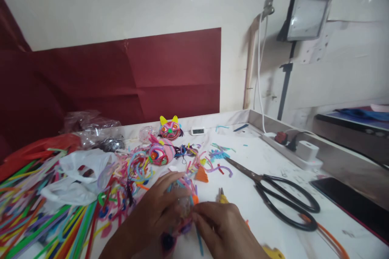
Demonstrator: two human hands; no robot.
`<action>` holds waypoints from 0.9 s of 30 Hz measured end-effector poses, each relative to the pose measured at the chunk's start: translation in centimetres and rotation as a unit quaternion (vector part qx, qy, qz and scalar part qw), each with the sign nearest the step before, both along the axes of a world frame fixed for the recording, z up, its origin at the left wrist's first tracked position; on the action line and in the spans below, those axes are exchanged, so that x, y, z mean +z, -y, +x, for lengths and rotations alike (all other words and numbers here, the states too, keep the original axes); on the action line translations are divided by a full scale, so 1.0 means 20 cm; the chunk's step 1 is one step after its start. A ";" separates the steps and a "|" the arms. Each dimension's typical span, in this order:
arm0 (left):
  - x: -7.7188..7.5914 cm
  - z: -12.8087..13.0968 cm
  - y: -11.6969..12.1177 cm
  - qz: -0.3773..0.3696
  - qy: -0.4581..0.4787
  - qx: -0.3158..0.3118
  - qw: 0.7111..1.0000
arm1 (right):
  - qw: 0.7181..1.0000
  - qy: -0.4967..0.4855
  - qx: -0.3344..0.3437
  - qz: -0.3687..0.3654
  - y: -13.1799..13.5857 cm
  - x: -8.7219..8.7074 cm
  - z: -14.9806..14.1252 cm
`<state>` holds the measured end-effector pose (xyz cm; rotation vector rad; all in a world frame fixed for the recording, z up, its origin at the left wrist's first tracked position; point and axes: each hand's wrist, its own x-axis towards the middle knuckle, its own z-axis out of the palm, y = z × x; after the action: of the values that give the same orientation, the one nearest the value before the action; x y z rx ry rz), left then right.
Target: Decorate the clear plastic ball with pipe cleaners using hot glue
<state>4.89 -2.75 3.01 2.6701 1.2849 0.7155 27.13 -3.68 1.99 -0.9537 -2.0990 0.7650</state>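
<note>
On the near side of the worktop (255, 162), my left hand (154, 206) cups the colourful craft piece (183, 206); my right hand (223, 224) pinches its orange edge, fingers narrow. I judge it light and crushable, best held gently by the rim.

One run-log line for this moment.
left hand: holds craft piece | right hand: pinches its side by orange bit | scissors: on table, untouched | phone: right of scissors

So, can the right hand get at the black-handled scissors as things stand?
Probably yes: the scissors lie on bare tabletop just right of the right hand, nothing on top. But its fingers are busy at the piece in the left hand.
</note>
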 end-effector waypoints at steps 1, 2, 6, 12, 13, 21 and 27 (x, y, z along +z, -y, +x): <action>0.00 0.00 0.00 0.001 0.001 -0.004 1.000 | 1.000 0.004 0.004 -0.012 0.00 0.02 0.01; 0.01 0.01 0.01 0.003 0.003 -0.008 1.000 | 1.000 0.006 0.004 -0.021 0.00 0.03 0.01; 0.04 0.03 0.02 0.011 0.005 -0.018 1.000 | 0.999 -0.012 -0.022 -0.035 -0.02 0.04 0.04; 0.06 0.05 0.04 0.028 0.012 -0.017 0.999 | 0.992 -0.068 -0.063 -0.082 -0.08 0.01 0.07; 0.06 0.06 0.05 0.033 0.014 -0.018 0.999 | 0.991 -0.073 -0.066 -0.093 -0.09 0.01 0.07; 0.07 0.06 0.08 0.037 0.020 -0.019 0.999 | 0.991 0.130 -0.023 0.025 -0.12 -0.01 0.25; 0.07 0.07 0.06 0.034 0.026 -0.029 0.999 | 0.947 0.305 -0.005 0.102 -0.12 -0.16 0.48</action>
<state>6.24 -4.01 4.38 2.7111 1.1874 0.8293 36.66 -1.35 -1.30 -1.1883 -2.6311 0.2413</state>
